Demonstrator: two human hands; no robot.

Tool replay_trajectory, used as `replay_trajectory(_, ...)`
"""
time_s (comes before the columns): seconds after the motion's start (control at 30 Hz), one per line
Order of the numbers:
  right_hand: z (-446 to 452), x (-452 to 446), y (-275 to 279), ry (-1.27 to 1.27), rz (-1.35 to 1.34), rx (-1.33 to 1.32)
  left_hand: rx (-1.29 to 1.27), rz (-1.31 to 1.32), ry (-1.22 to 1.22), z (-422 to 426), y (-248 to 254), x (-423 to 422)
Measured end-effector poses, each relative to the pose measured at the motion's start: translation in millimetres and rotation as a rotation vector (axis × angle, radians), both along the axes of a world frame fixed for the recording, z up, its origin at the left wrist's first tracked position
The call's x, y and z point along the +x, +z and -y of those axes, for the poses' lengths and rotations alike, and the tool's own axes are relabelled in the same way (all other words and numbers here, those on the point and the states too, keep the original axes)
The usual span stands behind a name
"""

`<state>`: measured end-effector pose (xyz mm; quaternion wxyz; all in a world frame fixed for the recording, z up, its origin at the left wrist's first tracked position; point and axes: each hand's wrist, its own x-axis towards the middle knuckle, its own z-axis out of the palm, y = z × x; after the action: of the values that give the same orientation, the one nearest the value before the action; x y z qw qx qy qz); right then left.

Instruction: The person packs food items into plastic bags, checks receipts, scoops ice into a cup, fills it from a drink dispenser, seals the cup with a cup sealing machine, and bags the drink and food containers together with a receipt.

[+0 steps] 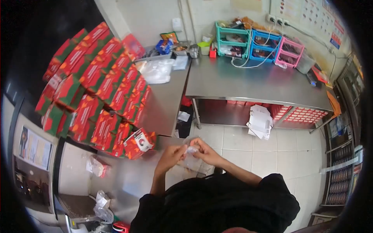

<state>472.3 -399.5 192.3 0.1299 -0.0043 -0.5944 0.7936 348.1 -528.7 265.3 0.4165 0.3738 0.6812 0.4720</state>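
A clear plastic bag (190, 160) is held in front of my body, its bunched top pinched between my two hands. My left hand (171, 156) grips the bunch from the left, fingers closed. From the right, my right hand (206, 152) pinches the same gathered plastic with thumb and fingers. The lower part of the bag hangs below my fingers; what it contains, if anything, I cannot make out. Just left of my left hand lies a red box with a white panel (138, 144), at the near end of the stacked red and green boxes (97, 85).
A steel table (132, 174) runs under the box stack. Across the tiled floor (237, 155) stands another steel table (252, 79) with turquoise (233, 40), blue (265, 44) and pink racks (289, 52). White plastic bags (157, 71) lie beyond the stack. Flattened white cardboard (259, 122) leans under the far table.
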Motion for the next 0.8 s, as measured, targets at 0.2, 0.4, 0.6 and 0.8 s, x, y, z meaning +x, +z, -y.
replay_trajectory(0.2,-114,-26,32,-0.182,-0.02,0.0,0.109,-0.062,-0.033,-123,9,-41)
replay_trajectory(0.4,-212,-74,41,-0.58,-0.233,1.154,0.118,0.266,0.016,-238,3,-112)
replay_trajectory(0.6,-319,-185,43,-0.565,0.179,1.147,0.151,0.29,0.007,-341,-28,-206)
replay_trajectory(0.8,-422,-283,8,-0.306,0.705,0.421,0.146,-0.213,-0.077,-421,-47,-262)
